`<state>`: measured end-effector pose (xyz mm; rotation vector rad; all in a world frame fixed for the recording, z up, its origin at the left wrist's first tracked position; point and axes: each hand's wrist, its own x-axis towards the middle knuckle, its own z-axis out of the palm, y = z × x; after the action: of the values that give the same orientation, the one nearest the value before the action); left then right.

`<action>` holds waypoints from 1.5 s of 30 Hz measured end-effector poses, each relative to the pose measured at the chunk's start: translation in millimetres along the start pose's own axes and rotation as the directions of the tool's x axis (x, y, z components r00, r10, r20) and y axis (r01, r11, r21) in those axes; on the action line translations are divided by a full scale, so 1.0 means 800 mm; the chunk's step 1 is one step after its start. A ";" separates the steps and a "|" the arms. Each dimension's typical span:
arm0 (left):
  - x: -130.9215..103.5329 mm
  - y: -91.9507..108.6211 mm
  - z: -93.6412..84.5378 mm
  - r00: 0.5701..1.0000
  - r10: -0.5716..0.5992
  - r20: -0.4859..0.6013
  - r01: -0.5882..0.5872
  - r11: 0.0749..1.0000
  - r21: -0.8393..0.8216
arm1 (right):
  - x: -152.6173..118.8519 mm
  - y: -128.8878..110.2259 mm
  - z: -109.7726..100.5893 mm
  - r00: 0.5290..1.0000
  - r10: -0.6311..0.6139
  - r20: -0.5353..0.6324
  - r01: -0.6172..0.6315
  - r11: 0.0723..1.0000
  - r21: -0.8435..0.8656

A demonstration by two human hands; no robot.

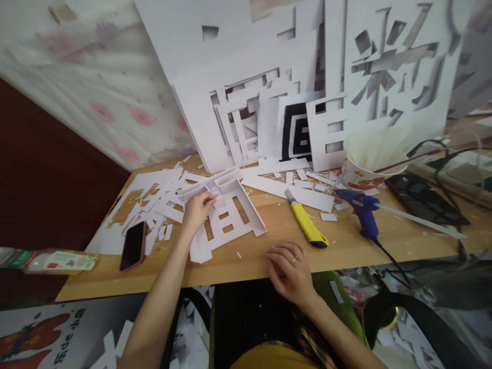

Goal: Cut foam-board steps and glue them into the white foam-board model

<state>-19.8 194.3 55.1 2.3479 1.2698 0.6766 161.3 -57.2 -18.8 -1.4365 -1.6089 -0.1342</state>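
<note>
A white foam-board character (238,207) with raised side walls and rectangular cut-outs lies on the wooden table. My left hand (199,209) reaches over its left part, thumb and forefinger pinched at an inner wall strip. Just what sits between those fingertips is partly hidden. My right hand (291,269) rests at the table's front edge, holding nothing, its fingers loosely bent and the thumb apart. Nearest to it is a yellow utility knife (307,223), blade out and pointing away from me. Further right, a blue hot glue gun (361,210) has a glue stick in its back.
Cut white boards (184,102) lean at the back. Scraps (169,200) litter the left. A phone (133,246) and a bottle (49,260) lie left. A paper tub (363,171) with translucent sticks stands right, near a dark tablet-like slab (426,200) and cables. The table edge (238,279) is close.
</note>
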 end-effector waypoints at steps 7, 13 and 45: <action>-0.005 -0.008 0.003 0.999 0.043 -0.012 -0.043 0.999 -0.009 | 0.024 0.026 -0.028 0.958 0.263 -0.114 -0.284 0.924 -0.256; -0.010 -0.010 0.005 0.994 0.096 -0.054 -0.097 0.995 -0.019 | 0.030 0.051 -0.024 0.884 0.459 -0.094 -0.425 0.702 -0.571; -0.011 -0.015 0.010 0.989 0.121 -0.082 -0.123 0.992 -0.018 | 0.054 -0.054 0.005 0.806 0.468 0.362 -0.584 0.725 0.365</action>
<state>-27.2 192.3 40.3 2.4171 1.1519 0.8283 129.3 -37.1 29.0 -1.5020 -1.2245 0.7512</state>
